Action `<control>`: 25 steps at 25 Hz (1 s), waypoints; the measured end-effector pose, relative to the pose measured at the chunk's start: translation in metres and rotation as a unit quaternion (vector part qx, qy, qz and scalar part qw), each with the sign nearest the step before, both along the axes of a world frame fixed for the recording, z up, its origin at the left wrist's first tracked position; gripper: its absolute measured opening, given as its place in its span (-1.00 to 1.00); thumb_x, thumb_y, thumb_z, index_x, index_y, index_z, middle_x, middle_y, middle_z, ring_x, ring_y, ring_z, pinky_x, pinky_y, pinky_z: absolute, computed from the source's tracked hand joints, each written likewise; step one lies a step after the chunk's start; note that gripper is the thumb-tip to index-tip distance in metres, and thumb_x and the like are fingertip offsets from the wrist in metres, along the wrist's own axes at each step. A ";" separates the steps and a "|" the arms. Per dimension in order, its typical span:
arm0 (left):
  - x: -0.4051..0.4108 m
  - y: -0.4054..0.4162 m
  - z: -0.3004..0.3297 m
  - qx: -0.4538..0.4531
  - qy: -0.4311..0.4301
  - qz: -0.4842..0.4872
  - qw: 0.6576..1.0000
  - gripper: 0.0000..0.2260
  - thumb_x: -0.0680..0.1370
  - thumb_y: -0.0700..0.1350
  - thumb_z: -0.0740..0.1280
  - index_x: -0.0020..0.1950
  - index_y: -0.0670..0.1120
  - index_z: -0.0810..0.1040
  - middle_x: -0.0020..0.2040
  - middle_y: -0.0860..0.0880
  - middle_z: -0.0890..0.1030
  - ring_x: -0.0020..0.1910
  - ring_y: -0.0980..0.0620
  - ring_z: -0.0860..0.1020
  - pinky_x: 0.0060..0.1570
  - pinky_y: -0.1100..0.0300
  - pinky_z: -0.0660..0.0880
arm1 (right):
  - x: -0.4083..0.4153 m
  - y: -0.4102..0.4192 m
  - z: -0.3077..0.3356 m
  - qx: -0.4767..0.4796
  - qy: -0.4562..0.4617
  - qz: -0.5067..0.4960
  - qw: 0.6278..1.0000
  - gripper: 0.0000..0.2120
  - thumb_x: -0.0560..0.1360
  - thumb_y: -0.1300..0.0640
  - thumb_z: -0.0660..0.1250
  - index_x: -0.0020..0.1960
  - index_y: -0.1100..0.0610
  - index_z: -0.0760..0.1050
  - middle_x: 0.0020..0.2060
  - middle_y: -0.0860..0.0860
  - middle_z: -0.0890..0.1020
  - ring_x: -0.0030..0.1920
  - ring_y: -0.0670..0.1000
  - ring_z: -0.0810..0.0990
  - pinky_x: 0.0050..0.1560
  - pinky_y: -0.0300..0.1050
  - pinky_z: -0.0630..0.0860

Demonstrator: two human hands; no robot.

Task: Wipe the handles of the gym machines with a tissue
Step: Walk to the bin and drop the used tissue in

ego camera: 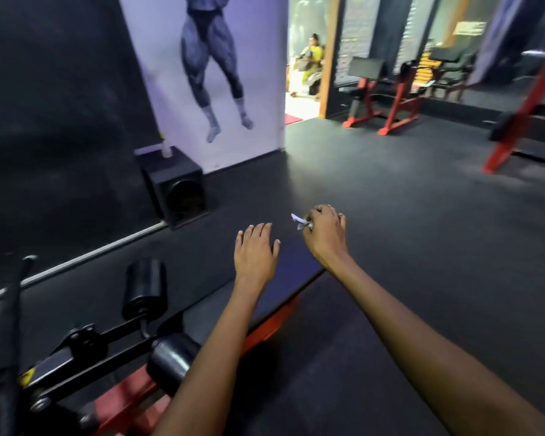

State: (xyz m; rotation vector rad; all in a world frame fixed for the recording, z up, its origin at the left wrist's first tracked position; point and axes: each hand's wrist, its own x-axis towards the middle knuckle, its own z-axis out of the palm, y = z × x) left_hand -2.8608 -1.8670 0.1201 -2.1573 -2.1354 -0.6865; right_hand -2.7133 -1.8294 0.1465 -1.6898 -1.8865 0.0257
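My right hand grips a small crumpled white tissue, whose end sticks out to the left of the curled fingers. My left hand is flat with straight fingers, over the far end of a black padded bench on a red frame; whether it touches the pad is unclear. Both arms reach forward from the lower right. Black foam roller pads and a black lever arm of the same machine lie at lower left. No handle is under either hand.
A black speaker box stands against the wall at left, below a poster of a bodybuilder. Red-framed benches stand at the back right, and a red rack post at far right. A person sits beyond the doorway. Black rubber floor spreads ahead.
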 end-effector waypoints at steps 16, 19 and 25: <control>0.329 -0.110 0.012 -0.005 -0.027 -0.326 0.945 -0.59 0.64 0.01 0.17 0.48 -0.07 0.33 0.45 -0.01 0.40 0.48 0.00 0.26 0.47 0.07 0.03 | 0.323 -0.212 -0.004 0.031 0.013 -0.330 0.944 -0.87 0.46 0.12 0.33 -0.10 0.18 0.59 -0.02 0.07 0.55 0.13 0.12 0.46 0.09 0.01 0.25; 0.384 -0.136 0.010 -0.016 -0.020 -0.374 0.927 -0.59 0.65 0.02 0.15 0.49 -0.06 0.32 0.46 -0.01 0.39 0.48 0.00 0.25 0.47 0.07 0.03 | 0.373 -0.254 -0.008 0.007 0.011 -0.379 0.925 -0.87 0.47 0.13 0.31 -0.07 0.16 0.60 0.00 0.06 0.54 0.15 0.11 0.45 0.14 0.03 0.26; 0.488 -0.162 0.008 -0.030 0.005 -0.456 0.890 -0.58 0.66 0.05 0.13 0.51 -0.02 0.28 0.47 0.02 0.36 0.50 0.01 0.23 0.48 0.07 0.02 | 0.456 -0.302 -0.012 0.003 -0.001 -0.454 0.891 -0.90 0.44 0.18 0.33 -0.07 0.16 0.57 0.01 0.07 0.53 0.17 0.13 0.44 0.14 0.03 0.24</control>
